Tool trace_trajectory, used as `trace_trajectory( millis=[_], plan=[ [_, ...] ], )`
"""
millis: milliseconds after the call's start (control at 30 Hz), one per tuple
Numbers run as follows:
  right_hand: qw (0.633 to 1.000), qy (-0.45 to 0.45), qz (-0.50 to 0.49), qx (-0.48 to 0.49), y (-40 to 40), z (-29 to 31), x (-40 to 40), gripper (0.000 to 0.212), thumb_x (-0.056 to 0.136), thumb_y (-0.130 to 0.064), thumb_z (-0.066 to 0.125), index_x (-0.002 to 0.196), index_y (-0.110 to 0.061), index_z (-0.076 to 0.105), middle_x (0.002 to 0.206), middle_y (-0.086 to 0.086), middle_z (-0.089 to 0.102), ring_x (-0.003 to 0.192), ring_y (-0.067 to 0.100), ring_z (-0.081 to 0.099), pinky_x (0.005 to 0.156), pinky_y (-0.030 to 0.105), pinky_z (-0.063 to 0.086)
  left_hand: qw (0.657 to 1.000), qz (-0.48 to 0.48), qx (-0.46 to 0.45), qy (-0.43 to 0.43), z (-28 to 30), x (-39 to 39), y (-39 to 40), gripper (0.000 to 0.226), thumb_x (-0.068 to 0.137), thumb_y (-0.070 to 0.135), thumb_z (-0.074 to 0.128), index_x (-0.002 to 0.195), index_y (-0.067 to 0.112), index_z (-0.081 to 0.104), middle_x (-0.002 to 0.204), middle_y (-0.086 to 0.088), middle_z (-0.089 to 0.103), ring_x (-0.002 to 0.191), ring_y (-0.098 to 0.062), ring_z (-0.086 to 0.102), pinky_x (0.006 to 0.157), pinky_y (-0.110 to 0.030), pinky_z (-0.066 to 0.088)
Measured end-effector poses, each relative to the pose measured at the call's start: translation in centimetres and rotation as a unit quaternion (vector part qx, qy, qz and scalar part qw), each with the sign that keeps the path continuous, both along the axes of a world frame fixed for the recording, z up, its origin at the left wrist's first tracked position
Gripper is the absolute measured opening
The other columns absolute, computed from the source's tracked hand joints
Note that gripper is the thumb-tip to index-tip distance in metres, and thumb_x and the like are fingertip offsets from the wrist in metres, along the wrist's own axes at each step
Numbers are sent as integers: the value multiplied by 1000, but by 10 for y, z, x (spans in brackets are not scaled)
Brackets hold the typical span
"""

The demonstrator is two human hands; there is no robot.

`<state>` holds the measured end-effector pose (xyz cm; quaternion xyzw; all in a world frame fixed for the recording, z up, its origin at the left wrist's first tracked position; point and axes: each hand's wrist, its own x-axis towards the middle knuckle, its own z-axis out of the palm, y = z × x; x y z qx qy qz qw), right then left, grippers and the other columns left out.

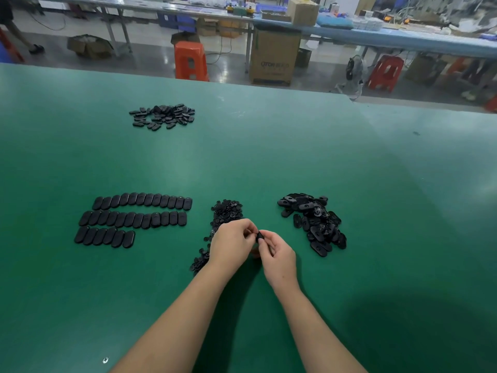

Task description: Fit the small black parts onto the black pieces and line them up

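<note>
My left hand and my right hand meet just above the green table. Between their fingertips they pinch one black piece; most of it is hidden by the fingers. A pile of small black parts lies behind and to the left of my left hand. To the right lies a heap of loose black oval pieces. On the left, three rows of black oval pieces are lined up side by side.
Another pile of black pieces sits far back on the left. Beyond the table's far edge stand orange stools, a cardboard box and a long workbench. A small white scrap lies near the front edge.
</note>
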<state>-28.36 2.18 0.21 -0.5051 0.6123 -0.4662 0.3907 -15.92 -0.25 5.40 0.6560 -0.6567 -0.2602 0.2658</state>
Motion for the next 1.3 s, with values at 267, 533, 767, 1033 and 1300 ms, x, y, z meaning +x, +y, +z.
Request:
trace_trajectory(
  millis=[267,533,767,1033,1300],
  plan=[
    [1000,11,-3,-16,3,4,-1,24,101,-7,56,107,-26,69,87,-28,73,67,-1,70,69,14,54,998,29,16,-52,5,-7,-4,9,88,28,69,97,31,66,90,10,72,88,-16,66,72,-32,53],
    [999,-45,-5,-13,3,5,-2,24,102,-10,56,97,-30,68,70,-6,70,58,8,60,59,23,53,995,25,72,69,1,1,-7,12,76,28,83,77,24,71,76,10,70,78,-10,66,71,-27,51],
    [998,-58,-5,-8,2,5,-4,17,102,-8,56,99,-20,68,67,-3,65,59,8,58,59,25,52,981,41,100,163,-5,-2,-2,10,82,22,80,76,25,73,75,9,73,68,-7,64,63,-23,47],
    [998,-58,-2,-5,2,3,-5,21,102,-8,56,97,-25,67,71,-9,69,58,7,58,58,23,51,983,35,101,152,-4,-3,0,6,85,23,76,80,23,73,77,8,73,57,-7,58,60,-24,47],
    [999,-46,-4,-1,0,0,-4,24,101,-7,57,97,-28,69,84,-6,74,68,8,63,66,30,56,994,35,76,74,-3,-7,0,9,84,25,72,77,24,66,75,10,68,67,-5,61,55,-17,39]
  ],
)
